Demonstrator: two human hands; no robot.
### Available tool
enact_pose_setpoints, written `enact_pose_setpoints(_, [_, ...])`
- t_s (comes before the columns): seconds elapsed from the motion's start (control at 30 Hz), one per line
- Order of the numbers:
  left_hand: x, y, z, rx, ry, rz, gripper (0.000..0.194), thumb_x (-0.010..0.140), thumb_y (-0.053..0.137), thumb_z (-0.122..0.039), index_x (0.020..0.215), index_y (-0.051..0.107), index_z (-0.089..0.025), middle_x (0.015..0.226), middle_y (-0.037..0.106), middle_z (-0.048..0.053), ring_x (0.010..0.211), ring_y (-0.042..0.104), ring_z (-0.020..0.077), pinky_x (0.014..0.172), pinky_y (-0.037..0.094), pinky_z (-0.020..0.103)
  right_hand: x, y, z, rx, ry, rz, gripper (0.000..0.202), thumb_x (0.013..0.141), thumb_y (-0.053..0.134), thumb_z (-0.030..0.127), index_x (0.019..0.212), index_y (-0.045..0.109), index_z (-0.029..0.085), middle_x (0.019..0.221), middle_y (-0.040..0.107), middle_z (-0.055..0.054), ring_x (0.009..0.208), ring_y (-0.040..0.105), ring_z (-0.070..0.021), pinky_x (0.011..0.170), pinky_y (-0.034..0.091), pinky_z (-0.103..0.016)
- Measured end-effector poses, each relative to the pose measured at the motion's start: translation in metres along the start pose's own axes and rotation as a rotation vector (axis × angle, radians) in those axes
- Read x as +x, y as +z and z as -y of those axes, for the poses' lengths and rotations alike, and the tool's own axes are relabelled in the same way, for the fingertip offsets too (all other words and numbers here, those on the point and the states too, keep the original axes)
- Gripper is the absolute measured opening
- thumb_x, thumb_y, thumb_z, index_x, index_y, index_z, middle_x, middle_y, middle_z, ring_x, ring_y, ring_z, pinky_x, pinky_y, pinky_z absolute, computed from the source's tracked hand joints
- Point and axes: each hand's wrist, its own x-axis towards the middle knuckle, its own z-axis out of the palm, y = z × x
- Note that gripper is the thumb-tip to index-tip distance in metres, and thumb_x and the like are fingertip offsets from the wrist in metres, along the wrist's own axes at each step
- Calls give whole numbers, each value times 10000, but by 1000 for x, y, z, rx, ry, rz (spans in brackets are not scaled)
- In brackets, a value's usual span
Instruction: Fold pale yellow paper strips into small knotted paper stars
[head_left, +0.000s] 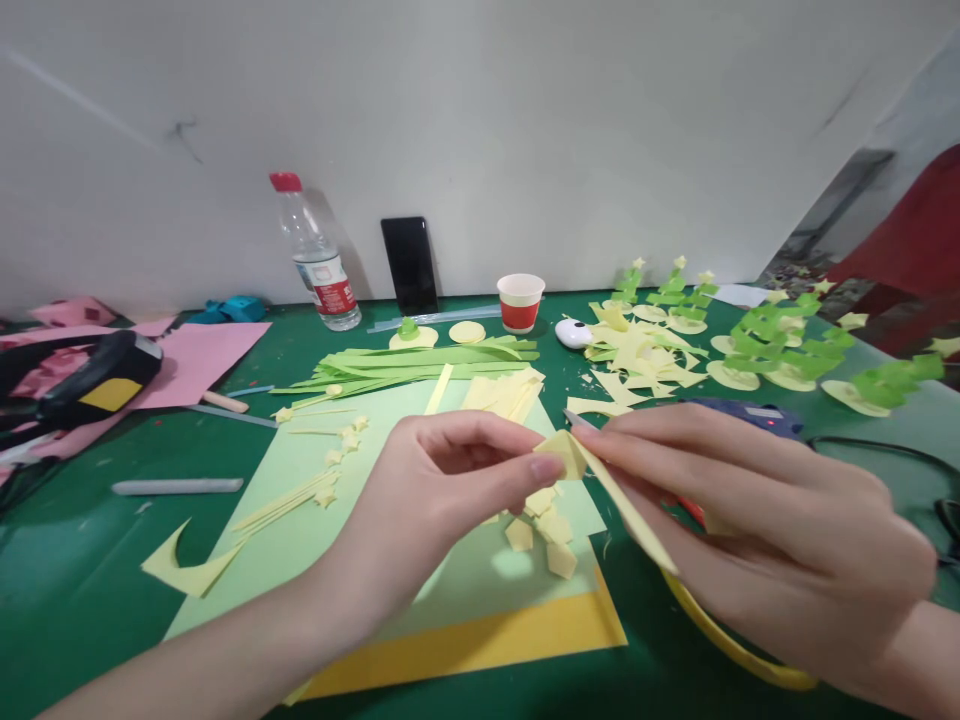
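My left hand (465,470) pinches a pale yellow paper strip (630,510) at its folded, pentagon-like end, between thumb and index finger. On the same strip, my right hand (757,510) closes its fingertips beside the fold, and the loose tail slants down along the palm. A grey pointed tip (581,422) sticks out by the right fingertips. Below that hand a yellow curved handle (735,640) shows; whether the two join is hidden. Under the fold, several small paper pentagons (559,558) lie on a light green sheet (450,585). Further left on it are small paper stars (326,495) and thin strips.
Green paper strips (420,362), yellow scraps (645,350) and green paper plants with stars (795,345) cover the table's back. A bottle (322,260), phone (409,265) and paper cup (520,305) stand by the wall. At left are pink paper (206,360) and a white stick (176,487).
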Motion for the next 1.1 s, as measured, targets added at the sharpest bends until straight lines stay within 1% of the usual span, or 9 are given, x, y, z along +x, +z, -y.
enact_pose_setpoints(0.07, [0,0,-1,-29,-54,16,108,644,733,-137,563,695,-198,519,599,-71,489,497,32,487,428,91,-2,-2,-5,-115,-154,81,193,860,478,73,954,585,203,780,706,-3,569,623,-115,493,464,-242])
enact_pose_setpoints(0.17, [0,1,-2,-57,-100,42,83,640,731,-140,581,703,-191,535,605,-64,498,500,38,494,424,105,-8,-2,-14,-158,-279,175,232,875,421,71,1047,544,166,829,712,-22,545,602,-129,483,430,-292])
enact_pose_setpoints(0.3, [1,3,0,-66,-158,69,74,626,742,-159,574,689,-164,533,605,-46,520,521,52,537,432,129,-14,-1,-23,-129,-344,105,305,894,303,102,1063,549,160,898,701,-60,577,590,-154,511,382,-331])
enact_pose_setpoints(0.4, [2,2,3,-119,-157,77,44,680,715,-174,709,685,-186,534,603,-59,518,537,54,552,440,137,-10,-1,-22,-132,-346,161,213,883,394,113,994,568,167,831,700,-53,555,574,-142,522,392,-311])
enact_pose_setpoints(0.47, [2,2,4,-135,-65,71,49,769,638,-198,802,665,-221,565,606,-69,518,540,53,544,449,141,-3,1,-19,-82,-239,160,137,837,500,85,850,581,195,710,684,-15,548,581,-125,529,422,-264])
enact_pose_setpoints(0.57, [2,0,3,74,165,-7,128,817,555,-163,807,663,-230,752,643,-44,650,570,70,616,473,146,7,5,-11,108,80,81,174,785,508,63,696,567,200,617,638,10,507,561,-93,459,420,-203])
enact_pose_setpoints(0.67, [0,1,2,354,335,-44,168,761,566,-82,781,659,-220,892,636,-33,765,569,89,700,471,153,13,6,-6,335,357,158,146,731,531,96,629,565,194,549,578,34,449,490,-70,401,390,-169])
enact_pose_setpoints(0.77, [-2,3,2,448,417,-18,169,751,560,-63,760,641,-211,783,638,-47,711,563,86,682,467,151,16,3,-4,511,552,255,136,701,558,152,573,569,197,513,557,42,441,468,-67,392,385,-148])
enact_pose_setpoints(1.1, [-3,2,4,396,524,52,167,735,594,-38,757,701,-165,737,691,-1,689,621,102,627,502,174,18,1,-5,748,865,556,91,634,567,210,580,627,165,518,527,7,474,427,-88,415,348,-186])
